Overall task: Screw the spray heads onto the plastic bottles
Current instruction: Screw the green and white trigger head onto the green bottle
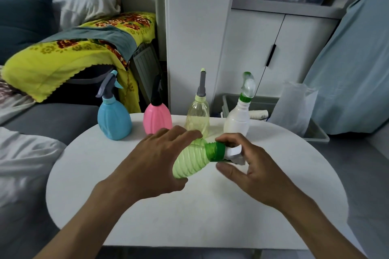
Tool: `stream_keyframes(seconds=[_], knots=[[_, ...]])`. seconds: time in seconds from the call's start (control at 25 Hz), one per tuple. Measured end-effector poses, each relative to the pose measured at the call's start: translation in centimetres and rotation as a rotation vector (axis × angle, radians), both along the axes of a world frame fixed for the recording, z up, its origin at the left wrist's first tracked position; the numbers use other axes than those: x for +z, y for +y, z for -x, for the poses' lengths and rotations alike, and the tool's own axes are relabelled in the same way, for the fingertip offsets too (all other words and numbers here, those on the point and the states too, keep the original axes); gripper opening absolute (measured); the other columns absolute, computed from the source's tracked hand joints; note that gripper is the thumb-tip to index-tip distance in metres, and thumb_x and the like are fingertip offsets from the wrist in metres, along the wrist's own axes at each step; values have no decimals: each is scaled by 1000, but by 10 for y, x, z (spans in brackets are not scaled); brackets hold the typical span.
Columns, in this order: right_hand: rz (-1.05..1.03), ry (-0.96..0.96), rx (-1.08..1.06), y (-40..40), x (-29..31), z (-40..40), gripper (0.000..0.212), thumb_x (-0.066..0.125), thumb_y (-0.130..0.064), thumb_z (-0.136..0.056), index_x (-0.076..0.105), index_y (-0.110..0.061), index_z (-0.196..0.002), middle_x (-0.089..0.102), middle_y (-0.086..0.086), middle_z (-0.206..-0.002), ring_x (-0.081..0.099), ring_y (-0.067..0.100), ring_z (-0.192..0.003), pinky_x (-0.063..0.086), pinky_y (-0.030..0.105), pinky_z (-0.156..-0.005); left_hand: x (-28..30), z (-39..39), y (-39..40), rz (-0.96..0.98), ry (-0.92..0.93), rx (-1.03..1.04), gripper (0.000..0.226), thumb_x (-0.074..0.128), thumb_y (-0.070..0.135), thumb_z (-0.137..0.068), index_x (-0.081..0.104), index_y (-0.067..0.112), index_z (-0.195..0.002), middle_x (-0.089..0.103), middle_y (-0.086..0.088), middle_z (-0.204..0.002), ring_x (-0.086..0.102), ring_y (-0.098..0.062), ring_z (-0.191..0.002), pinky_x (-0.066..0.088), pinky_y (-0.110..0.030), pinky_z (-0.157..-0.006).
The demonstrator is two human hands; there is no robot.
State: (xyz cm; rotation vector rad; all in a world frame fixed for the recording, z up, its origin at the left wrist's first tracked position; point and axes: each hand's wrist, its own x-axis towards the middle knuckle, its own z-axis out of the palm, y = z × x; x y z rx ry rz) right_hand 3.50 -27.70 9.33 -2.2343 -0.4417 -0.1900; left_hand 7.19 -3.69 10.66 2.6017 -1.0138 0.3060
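Note:
My left hand (155, 160) grips a ribbed light-green bottle (190, 163), held on its side above the white table (189, 212). A white spray head with a green collar (219, 151) sits on the bottle's neck. My right hand (252, 166) curls round that spray head, thumb below and fingers over it. Along the table's far edge stand a blue bottle (114, 120), a pink bottle (156, 119), a clear yellowish bottle (197, 116) and a white bottle (236, 121), each upright with a spray head on top.
A grey sofa with white pillows and a yellow floral blanket (69, 57) lies left of the table. White cabinets (273, 48) stand behind. A grey bin with a plastic bag (294, 109) sits on the floor at the right.

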Motion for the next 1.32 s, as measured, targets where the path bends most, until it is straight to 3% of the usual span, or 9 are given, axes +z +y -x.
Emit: stream_keyframes(seconds=[0.12, 0.44, 0.8, 1.0, 1.16, 1.32], knots=[[-75, -61, -14, 7, 0, -2, 32, 73, -37, -81, 55, -38, -109, 61, -30, -106, 58, -1, -102, 42, 5, -76, 0, -1, 1, -10, 33, -21, 93, 83, 44, -62, 31, 40, -139, 55, 11, -129, 54, -18, -107, 52, -37, -86], [107, -61, 135, -3, 11, -2, 33, 75, -24, -82, 56, -36, -106, 58, -22, -109, 56, 6, -105, 43, 10, -83, -2, -1, 6, -91, 41, -76, 95, 82, 48, -62, 25, 47, -138, 53, 15, -132, 53, -14, -112, 50, -35, -92], [58, -112, 153, 1, 13, 3, 34, 74, -20, -83, 55, -30, -109, 53, -20, -112, 55, 11, -107, 44, 16, -83, -1, 2, 5, 2, 105, -94, 93, 83, 48, -60, 27, 50, -134, 54, 18, -129, 54, -12, -109, 53, -35, -88], [-4, -42, 121, 2, 14, 5, 31, 69, -32, -87, 50, -40, -111, 56, -31, -110, 56, 1, -101, 42, 6, -78, 1, 1, 4, -22, 52, -88, 92, 83, 47, -60, 32, 43, -137, 56, 14, -130, 55, -16, -111, 53, -38, -90], [-51, 33, 100, 3, 13, 3, 23, 53, -57, -88, 49, -48, -109, 56, -36, -105, 62, 2, -97, 54, 14, -70, -1, 3, 0, -38, 31, -88, 91, 81, 46, -62, 30, 43, -137, 55, 12, -130, 54, -17, -112, 51, -39, -93], [-45, -7, 72, 7, 11, 3, 40, 70, -43, -81, 47, -48, -113, 54, -31, -110, 56, 0, -102, 47, 7, -72, 0, 1, 1, -47, 9, -64, 92, 82, 45, -62, 32, 41, -139, 55, 11, -131, 54, -18, -114, 50, -42, -95]])
